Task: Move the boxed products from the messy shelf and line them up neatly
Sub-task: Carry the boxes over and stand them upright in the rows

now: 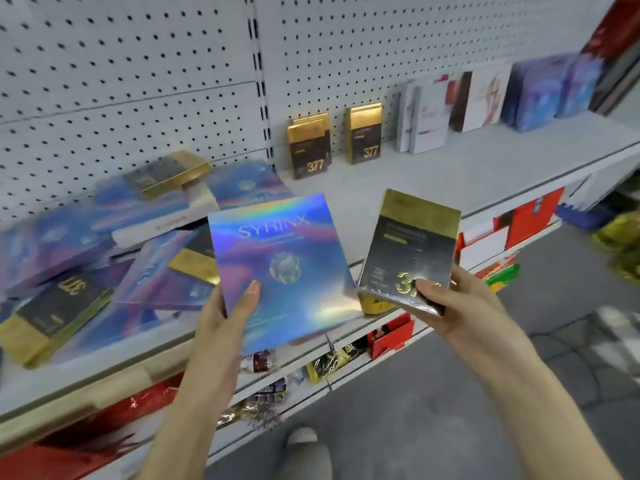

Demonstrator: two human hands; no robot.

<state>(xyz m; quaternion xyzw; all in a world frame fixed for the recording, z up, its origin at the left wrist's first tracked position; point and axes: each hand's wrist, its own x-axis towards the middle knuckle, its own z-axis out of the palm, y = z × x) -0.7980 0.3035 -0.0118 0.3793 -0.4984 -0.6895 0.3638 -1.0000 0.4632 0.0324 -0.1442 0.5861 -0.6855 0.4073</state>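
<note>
Cardboard under glossy film is our guess for both cartons, so we expect them to be light, stiff and rather slippery. Our left hand [225,317] pinches the holographic box [287,258] at its lower left corner, thumb on the front. The box is broad and flat and may swing from one corner, so a grip along the bottom edge seems safer. Our right hand [460,306] grips the black-and-gold box [408,247] at its lower edge, thumb over the printed number. Both boxes are in the air before the shelf [433,174], between the jumbled pile [104,244] and the standing gold boxes [310,147], where the smaller one likely belongs.
</note>
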